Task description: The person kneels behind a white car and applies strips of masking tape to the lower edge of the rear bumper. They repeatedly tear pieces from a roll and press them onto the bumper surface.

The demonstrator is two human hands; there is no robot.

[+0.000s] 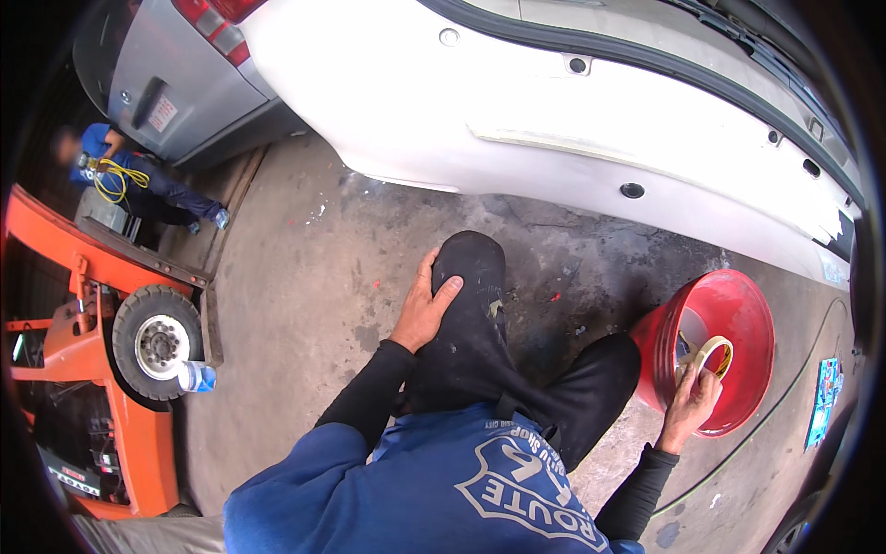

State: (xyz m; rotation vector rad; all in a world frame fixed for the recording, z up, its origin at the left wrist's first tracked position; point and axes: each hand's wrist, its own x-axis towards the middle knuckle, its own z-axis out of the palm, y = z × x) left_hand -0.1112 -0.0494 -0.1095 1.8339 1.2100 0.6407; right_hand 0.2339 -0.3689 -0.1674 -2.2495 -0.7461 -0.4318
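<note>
My right hand [690,408] is closed on a cream-coloured roll of tape [707,346]. I hold it over the mouth of a red bucket [652,358], which stands at the right beside my bent leg. Something pale inside the bucket is partly hidden behind the roll and my fingers. My left hand [425,312] rests on my raised black-trousered knee [472,263], its thumb spread away from the fingers and nothing held in it.
A white car bumper [554,102] spans the far side. Left are an orange forklift [138,355], a white-and-blue tub [197,377] and a silver car [185,69]. A person in blue [115,166] has a yellow cord. A blue item [821,402] and hose [738,448] lie right.
</note>
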